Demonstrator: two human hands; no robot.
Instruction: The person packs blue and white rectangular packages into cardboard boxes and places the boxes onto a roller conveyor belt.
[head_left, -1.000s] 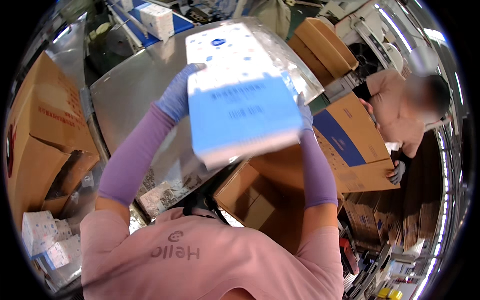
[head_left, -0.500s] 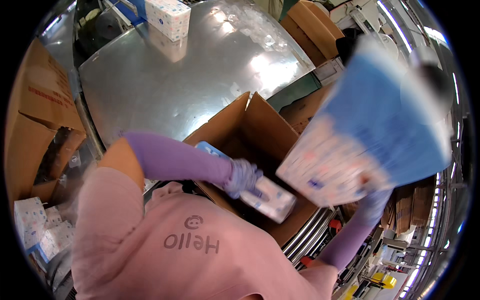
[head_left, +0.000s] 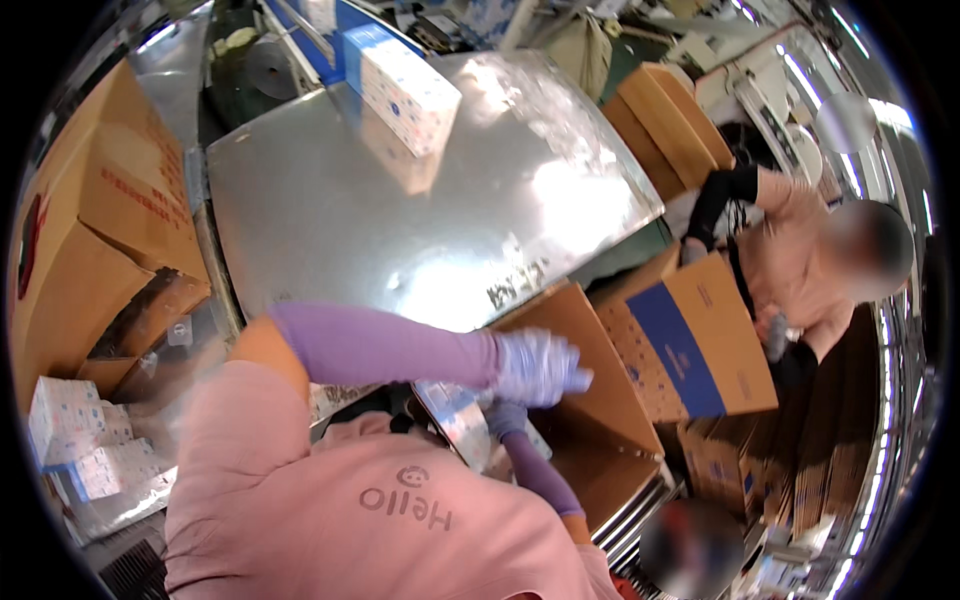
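Observation:
An open brown carton (head_left: 600,400) stands close in front of me. Inside its left part lie white and blue printed packs (head_left: 462,428), partly covered by my arms. My left hand (head_left: 540,368), in a pale purple glove, is above the carton with its fingers stretched out and nothing in them. Lower down, my right hand (head_left: 507,418) reaches into the carton beside the packs and seems to touch one. Its fingers are mostly hidden under my left hand.
Beyond the carton is a shiny metal table (head_left: 330,200) with a long printed pack (head_left: 405,90) at its far edge. A large carton (head_left: 130,200) and smaller packs (head_left: 85,440) are at left. At right, a co-worker (head_left: 790,240) handles a blue-banded carton (head_left: 690,345).
My right hand has come down from the right into the carton, and no longer holds up the large blue and white pack. My left hand has let go of its pack and risen.

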